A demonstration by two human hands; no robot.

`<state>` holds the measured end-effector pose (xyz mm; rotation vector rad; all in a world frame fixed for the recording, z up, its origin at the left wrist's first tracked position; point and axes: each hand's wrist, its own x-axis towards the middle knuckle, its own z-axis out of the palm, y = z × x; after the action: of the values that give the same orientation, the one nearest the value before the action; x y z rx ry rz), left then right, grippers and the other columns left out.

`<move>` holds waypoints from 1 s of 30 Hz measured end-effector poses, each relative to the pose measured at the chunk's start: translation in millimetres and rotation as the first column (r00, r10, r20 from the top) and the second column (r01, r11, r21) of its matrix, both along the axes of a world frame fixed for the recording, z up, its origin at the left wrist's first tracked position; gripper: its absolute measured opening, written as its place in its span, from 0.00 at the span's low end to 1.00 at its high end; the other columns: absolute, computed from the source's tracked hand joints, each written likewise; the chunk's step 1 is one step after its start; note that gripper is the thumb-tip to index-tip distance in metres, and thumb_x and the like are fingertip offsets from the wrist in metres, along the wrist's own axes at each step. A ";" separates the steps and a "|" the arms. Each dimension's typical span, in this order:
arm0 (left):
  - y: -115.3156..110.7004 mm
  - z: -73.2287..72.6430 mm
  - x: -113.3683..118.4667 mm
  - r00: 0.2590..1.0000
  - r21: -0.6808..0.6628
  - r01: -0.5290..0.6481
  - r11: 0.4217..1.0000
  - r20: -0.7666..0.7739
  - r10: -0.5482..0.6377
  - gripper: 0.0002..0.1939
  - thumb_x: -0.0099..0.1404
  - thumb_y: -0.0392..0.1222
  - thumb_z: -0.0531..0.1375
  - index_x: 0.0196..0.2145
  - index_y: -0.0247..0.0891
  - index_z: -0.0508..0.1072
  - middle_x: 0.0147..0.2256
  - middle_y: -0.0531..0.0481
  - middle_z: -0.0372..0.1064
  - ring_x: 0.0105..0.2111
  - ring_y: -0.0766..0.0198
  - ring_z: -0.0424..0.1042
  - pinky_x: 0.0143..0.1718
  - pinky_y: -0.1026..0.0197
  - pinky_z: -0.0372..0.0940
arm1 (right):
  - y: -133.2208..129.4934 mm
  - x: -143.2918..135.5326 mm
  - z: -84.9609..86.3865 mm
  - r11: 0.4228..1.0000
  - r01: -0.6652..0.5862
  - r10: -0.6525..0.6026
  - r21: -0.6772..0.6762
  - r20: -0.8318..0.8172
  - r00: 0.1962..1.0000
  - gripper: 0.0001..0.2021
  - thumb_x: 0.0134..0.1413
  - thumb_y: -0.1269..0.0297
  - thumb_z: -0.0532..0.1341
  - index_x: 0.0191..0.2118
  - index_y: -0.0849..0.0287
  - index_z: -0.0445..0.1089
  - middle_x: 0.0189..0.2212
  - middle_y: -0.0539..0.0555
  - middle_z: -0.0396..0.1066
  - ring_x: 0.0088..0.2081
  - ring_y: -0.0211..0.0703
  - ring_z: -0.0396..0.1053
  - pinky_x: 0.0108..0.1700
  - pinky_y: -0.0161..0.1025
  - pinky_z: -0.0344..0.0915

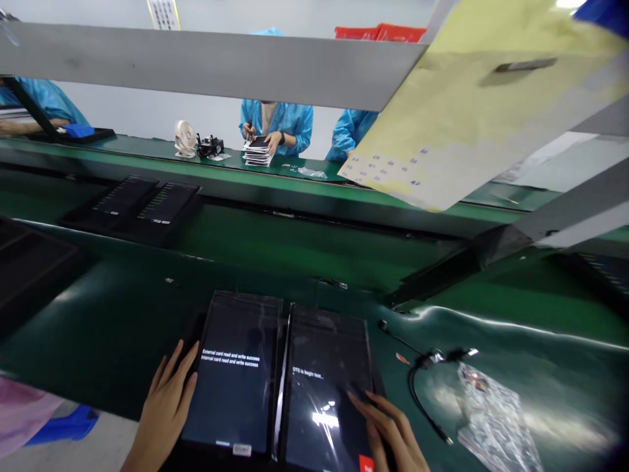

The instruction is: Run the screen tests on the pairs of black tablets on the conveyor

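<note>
Flat open hands [164, 406] on tablets [236, 373]

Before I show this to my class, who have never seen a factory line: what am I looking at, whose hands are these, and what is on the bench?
The one picture comes from a camera on a worker's head, looking forward and down, so the two bare hands at the bottom are the wearer's own. On the green bench lie two tablets side by side. The left hand rests flat on the left edge of the left tablet, whose screen shows white text. The right hand has its fingers on the right tablet. Neither hand grips anything. To the right lie a black cable and a plastic bag. A yellowish sheet hangs overhead. Across the line, people in blue coats work.
</note>
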<state>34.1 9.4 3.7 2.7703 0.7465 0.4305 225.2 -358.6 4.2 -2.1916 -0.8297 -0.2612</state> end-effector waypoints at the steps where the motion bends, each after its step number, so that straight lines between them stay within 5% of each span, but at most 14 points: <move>1: 0.1 0.2 0.0 1.000 -0.004 0.001 1.000 -0.003 -0.001 0.25 0.76 0.50 0.46 0.68 0.53 0.59 0.66 0.51 0.61 0.67 0.51 0.59 0.63 0.42 0.65 | -0.6 1.4 -0.2 0.999 -0.035 0.035 -0.009 0.015 0.999 0.15 0.75 0.62 0.50 0.56 0.50 0.72 0.53 0.58 0.68 0.54 0.51 0.70 0.52 0.45 0.70; 5: -0.3 3.6 0.7 1.000 -0.021 0.006 1.000 -0.004 -0.006 0.26 0.76 0.51 0.46 0.69 0.54 0.58 0.66 0.52 0.62 0.67 0.51 0.59 0.63 0.42 0.65 | -4.4 7.6 -1.2 0.984 -0.167 0.173 -0.058 0.120 0.978 0.15 0.72 0.67 0.52 0.56 0.52 0.72 0.51 0.58 0.68 0.52 0.48 0.71 0.48 0.39 0.73; 11: -1.4 5.9 2.2 1.000 -0.047 -0.010 0.999 -0.020 0.009 0.26 0.76 0.53 0.45 0.68 0.53 0.60 0.66 0.50 0.62 0.67 0.50 0.59 0.63 0.40 0.64 | -4.8 6.4 -0.3 0.982 -0.184 0.187 -0.043 0.106 0.977 0.16 0.71 0.69 0.53 0.55 0.52 0.73 0.45 0.58 0.67 0.43 0.45 0.73 0.41 0.36 0.74; 19: 0.2 -0.7 0.0 1.000 -0.046 -0.020 0.999 -0.015 0.019 0.26 0.76 0.53 0.46 0.68 0.54 0.59 0.66 0.50 0.62 0.67 0.49 0.59 0.64 0.38 0.64 | 3.2 -0.1 4.9 0.990 -0.144 0.144 0.002 0.041 0.989 0.17 0.71 0.68 0.51 0.53 0.51 0.75 0.45 0.58 0.65 0.44 0.47 0.71 0.42 0.38 0.70; 30: -0.6 0.3 1.2 0.999 0.073 0.028 0.997 0.016 -0.029 0.27 0.77 0.51 0.44 0.71 0.54 0.51 0.66 0.47 0.61 0.66 0.48 0.60 0.60 0.36 0.68 | 0.5 2.4 -2.0 0.966 -0.246 0.250 -0.075 0.049 0.967 0.20 0.69 0.71 0.50 0.58 0.51 0.71 0.48 0.59 0.65 0.49 0.49 0.69 0.45 0.39 0.71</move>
<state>35.3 8.8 4.1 2.8371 0.6997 0.4836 227.6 -358.1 2.2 -2.1235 -1.1489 -0.1747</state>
